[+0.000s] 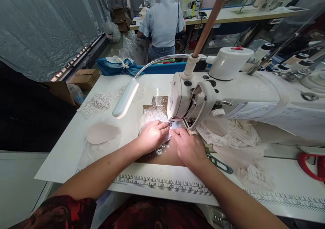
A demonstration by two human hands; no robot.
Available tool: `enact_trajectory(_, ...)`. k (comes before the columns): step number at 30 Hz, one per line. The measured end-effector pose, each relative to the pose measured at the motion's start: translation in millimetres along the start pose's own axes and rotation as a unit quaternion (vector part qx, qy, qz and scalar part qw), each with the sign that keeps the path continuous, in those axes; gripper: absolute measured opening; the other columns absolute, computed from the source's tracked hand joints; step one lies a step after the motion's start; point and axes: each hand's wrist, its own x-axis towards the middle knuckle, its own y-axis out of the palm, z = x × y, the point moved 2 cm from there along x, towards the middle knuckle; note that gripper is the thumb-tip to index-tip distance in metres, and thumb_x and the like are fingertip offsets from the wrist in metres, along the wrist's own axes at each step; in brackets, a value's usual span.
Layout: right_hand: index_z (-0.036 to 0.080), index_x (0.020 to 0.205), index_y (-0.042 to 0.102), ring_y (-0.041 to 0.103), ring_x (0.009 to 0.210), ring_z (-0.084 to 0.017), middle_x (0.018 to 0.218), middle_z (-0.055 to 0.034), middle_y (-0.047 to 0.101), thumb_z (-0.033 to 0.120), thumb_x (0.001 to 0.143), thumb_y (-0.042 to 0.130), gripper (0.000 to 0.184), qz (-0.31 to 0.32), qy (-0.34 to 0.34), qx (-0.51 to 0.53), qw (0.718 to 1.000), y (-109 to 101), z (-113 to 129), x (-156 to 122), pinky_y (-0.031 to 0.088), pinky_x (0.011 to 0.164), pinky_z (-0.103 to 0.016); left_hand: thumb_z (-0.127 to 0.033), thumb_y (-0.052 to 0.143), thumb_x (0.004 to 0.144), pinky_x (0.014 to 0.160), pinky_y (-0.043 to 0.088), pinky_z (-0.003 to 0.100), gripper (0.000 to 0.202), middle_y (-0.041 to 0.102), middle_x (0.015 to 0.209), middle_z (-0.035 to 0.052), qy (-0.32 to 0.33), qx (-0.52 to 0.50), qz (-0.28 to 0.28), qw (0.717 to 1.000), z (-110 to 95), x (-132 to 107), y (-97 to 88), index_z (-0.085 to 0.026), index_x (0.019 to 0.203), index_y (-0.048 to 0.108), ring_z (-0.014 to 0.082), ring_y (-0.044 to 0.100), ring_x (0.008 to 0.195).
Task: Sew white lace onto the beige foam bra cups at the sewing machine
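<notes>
Working at a white table (pixel 76 144) in the head view, with both hands close together just in front of the sewing machine (pixel 228 97). Curling the left hand (pixel 153 136) over a lace piece (pixel 152 115), fingers bent and pinching its near edge right beside the needle. Laying the right hand (pixel 189 147) almost flat, palm down, fingers stretched toward the needle, pressing the cloth and gripping nothing. Keeping the lace piece directly under the machine's head, partly hidden by the left hand and by the machine itself, so the stitching spot is hard to make out. Leaning in over the table from the left, a lamp (pixel 125 98) on a bendy neck, hanging just above and beside the left hand. Lying near the left forearm, a foam cup (pixel 103 133); further back, more lace scraps (pixel 98 103). Spilling out to the right of the right hand, a lace heap (pixel 236 134), with snips (pixel 219 163) touching its near edge beside the right wrist. Running along the near table edge under both forearms, a ruler strip (pixel 162 183). Sitting well behind, back turned, a co-worker (pixel 162 22) at another bench.
</notes>
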Motion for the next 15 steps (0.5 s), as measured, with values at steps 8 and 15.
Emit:
enact_trajectory(8, 0.027, 0.128, 0.057, 0.052, 0.085, -0.024, 0.096, -0.0112, 0.060, 0.017, 0.078, 0.051, 0.051, 0.001, -0.016, 0.011, 1.000, 1.7, -4.5, -0.8, 0.039, 0.071, -0.031, -0.025, 0.043, 0.092, 0.084, 0.047, 0.039, 0.032, 0.064, 0.121, 0.0115, 0.004, 0.030, -0.027, 0.999, 2.3, 3.2, -2.3, -0.017, 0.113, 0.065, 0.0241, 0.058, 0.093)
enact_trajectory(15, 0.025, 0.121, 0.061, 0.052, 0.074, -0.019, 0.096, -0.0078, 0.062, 0.006, 0.078, 0.045, 0.050, -0.003, -0.007, 0.010, 1.000, 6.2, -4.9, -3.0, 0.035, 0.061, -0.030, -0.027, 0.044, 0.092, 0.088, 0.046, 0.041, 0.035, 0.061, 0.121, 0.0140, -0.020, 0.104, -0.033, 0.994, 3.4, 0.9, -1.0, -0.013, 0.120, 0.060, 0.0250, 0.054, 0.101)
